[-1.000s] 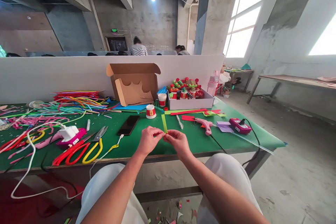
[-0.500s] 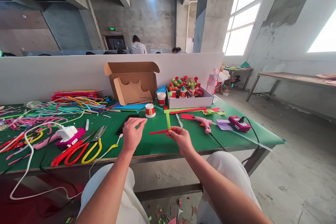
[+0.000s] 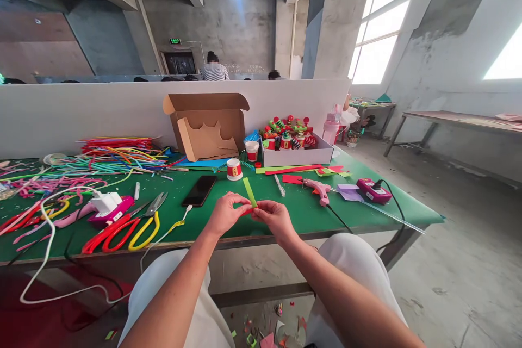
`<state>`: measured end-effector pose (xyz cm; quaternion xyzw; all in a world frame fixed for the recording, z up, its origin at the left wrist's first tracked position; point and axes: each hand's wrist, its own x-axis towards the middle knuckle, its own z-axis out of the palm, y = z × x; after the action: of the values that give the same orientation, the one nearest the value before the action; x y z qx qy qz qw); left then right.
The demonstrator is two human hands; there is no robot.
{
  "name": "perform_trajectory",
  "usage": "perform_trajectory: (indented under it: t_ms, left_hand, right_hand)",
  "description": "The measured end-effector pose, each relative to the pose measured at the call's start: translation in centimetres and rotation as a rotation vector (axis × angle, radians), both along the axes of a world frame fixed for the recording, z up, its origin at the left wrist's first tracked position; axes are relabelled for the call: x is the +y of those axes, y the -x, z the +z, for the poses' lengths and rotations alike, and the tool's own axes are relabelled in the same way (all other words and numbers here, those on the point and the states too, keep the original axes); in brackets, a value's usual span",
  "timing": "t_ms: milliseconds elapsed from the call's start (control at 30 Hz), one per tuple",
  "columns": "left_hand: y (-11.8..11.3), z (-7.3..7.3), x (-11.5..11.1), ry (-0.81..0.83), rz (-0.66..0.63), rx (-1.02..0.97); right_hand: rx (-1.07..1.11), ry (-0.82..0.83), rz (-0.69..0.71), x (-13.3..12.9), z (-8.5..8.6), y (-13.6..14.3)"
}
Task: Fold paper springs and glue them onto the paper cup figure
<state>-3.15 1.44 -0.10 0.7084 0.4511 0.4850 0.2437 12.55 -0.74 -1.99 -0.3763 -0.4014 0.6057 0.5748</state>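
Observation:
My left hand (image 3: pixel 230 212) and my right hand (image 3: pixel 274 216) meet above the front part of the green table, fingers pinched together. Between them they hold joined paper strips: a green strip (image 3: pixel 249 192) sticks up and away from the fingertips, and a red strip (image 3: pixel 247 211) shows low between the hands, mostly covered by fingers. Beyond the hands stands a red and white paper cup (image 3: pixel 234 169) with a teal coil beside it. A black phone (image 3: pixel 199 191) lies to the left of the cup.
Scissors (image 3: pixel 147 223), a white charger (image 3: pixel 106 204) and colourful pipe cleaners (image 3: pixel 118 156) lie left. An open cardboard box (image 3: pixel 212 125) and a white box of cup figures (image 3: pixel 297 156) stand behind. A pink glue gun (image 3: pixel 320 191) and a purple power block (image 3: pixel 373 192) are right.
My left hand has moved right and down to meet my right hand at the strips. The green strip now tilts left and the red one is mostly hidden. The phone is uncovered.

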Motion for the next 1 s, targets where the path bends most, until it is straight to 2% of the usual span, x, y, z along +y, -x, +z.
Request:
perform_trajectory:
  t_ms: [100, 433, 567, 667, 1000]
  left_hand:
    - [0.1, 0.0, 0.1, -0.055, -0.010, 0.052]
    - [-0.4, 0.3, -0.4, 0.047, -0.057, 0.047]
    - [-0.6, 0.1, -0.4, 0.009, -0.005, 0.082]
    - [-0.8, -0.2, -0.4, -0.098, 0.023, 0.150]
    - [-1.7, 0.0, -1.4, -0.634, -0.026, 0.475]
  right_hand:
    - [-0.045, -0.001, 0.001, 0.2, -0.3, 0.0]
    - [-0.051, 0.003, 0.009, 0.0, -0.1, 0.0]
    - [-0.049, -0.003, 0.017, 0.0, -0.1, 0.0]
    - [-0.038, 0.009, 0.011, -0.1, 0.1, -0.1]
    - [0.011, 0.083, 0.047, -0.3, 1.2, -1.1]
